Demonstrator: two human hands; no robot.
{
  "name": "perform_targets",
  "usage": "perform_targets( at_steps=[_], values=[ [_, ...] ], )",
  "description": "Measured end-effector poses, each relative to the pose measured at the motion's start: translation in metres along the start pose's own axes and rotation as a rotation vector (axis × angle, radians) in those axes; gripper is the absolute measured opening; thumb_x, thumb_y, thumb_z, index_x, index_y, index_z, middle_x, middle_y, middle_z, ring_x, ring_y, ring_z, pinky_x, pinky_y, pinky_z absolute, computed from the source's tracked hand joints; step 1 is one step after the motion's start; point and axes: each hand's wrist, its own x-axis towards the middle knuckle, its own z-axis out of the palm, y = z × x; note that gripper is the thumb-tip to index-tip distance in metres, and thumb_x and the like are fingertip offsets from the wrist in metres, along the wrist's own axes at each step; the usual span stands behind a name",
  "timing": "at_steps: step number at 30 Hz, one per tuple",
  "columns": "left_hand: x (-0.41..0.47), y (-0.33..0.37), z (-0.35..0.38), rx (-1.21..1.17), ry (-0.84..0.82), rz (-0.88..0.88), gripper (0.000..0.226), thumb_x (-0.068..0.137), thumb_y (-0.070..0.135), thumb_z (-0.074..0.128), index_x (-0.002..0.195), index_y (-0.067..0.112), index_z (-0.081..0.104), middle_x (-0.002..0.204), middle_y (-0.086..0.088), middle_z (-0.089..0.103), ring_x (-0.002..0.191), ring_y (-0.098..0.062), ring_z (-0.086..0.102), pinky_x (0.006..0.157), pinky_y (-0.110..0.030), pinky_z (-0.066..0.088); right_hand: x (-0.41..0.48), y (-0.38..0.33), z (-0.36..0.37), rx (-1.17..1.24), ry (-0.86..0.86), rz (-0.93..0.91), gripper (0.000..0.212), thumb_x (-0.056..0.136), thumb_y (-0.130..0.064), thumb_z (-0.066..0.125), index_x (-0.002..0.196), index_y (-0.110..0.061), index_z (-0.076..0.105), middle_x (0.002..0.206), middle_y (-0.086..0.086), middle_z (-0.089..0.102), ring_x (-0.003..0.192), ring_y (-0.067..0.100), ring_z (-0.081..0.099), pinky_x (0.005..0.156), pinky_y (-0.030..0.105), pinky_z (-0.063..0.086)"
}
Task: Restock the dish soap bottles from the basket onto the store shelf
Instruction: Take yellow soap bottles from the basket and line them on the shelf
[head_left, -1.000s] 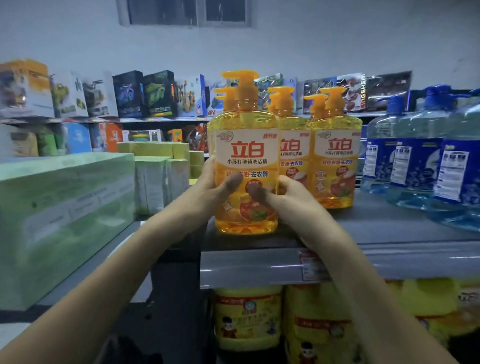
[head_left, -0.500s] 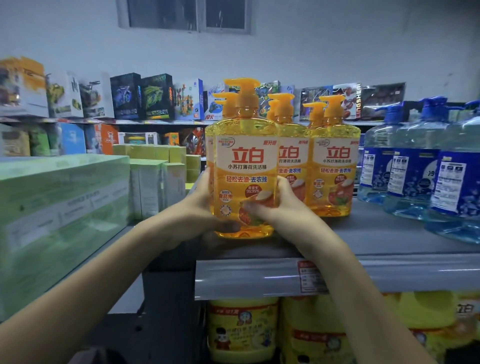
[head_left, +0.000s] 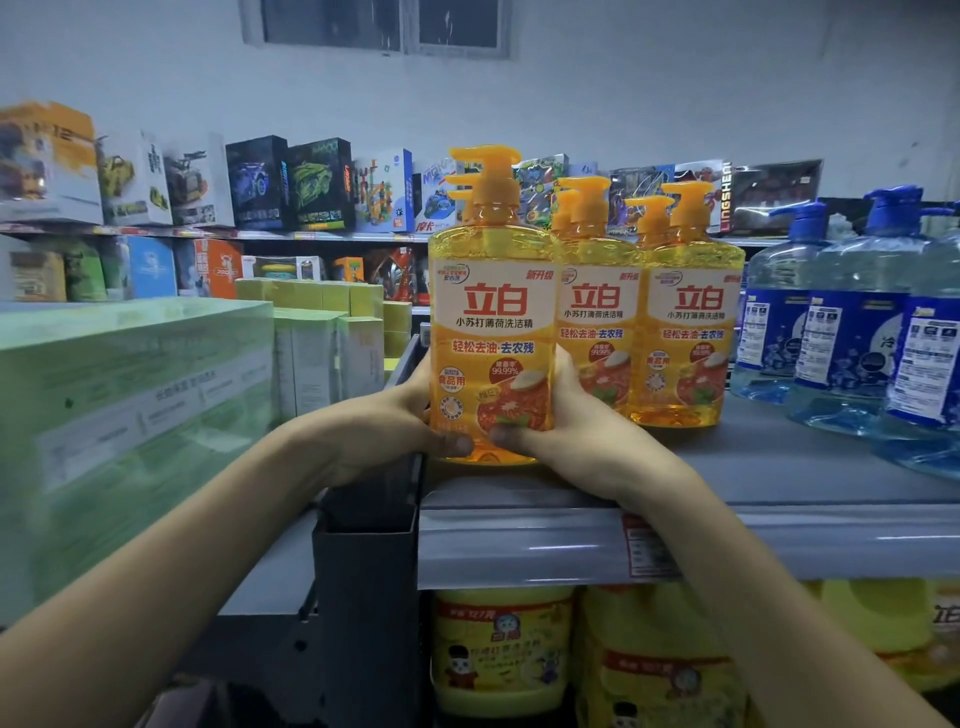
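Observation:
A yellow dish soap bottle (head_left: 491, 322) with an orange pump stands upright at the front left of the grey shelf (head_left: 779, 467). My left hand (head_left: 384, 431) grips its lower left side and my right hand (head_left: 566, 441) grips its lower right side, with both thumbs on the label near the base. Several more yellow dish soap bottles (head_left: 685, 332) stand in rows behind and to its right. The basket is out of view.
Blue-capped clear bottles (head_left: 857, 332) fill the shelf's right part. Green boxes (head_left: 130, 415) lie on the neighbouring shelf at left, past a dark upright post (head_left: 369, 597). Yellow jugs (head_left: 498, 654) sit on the shelf below. Toy boxes (head_left: 291, 182) line the far shelf.
Both hands slid down the front bottle from mid-label to its base. The bottle was turned so that its label faces forward and now stands squarely at the shelf's front.

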Motion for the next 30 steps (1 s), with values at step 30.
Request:
perform_targets(
  at_steps=[30],
  values=[
    [-0.103, 0.061, 0.187, 0.778, 0.570, 0.401, 0.035, 0.099, 0.022, 0.056, 0.132, 0.011, 0.058, 0.128, -0.012, 0.054, 0.112, -0.033, 0.056, 0.083, -0.046, 0.053, -0.181, 0.024, -0.076, -0.384, 0.438, 0.144, 0.034, 0.098, -0.035, 0.059, 0.130, -0.021, 0.058, 0.130, -0.001, 0.047, 0.108, 0.016, 0.051, 0.088, 0.028, 0.041]
  ],
)
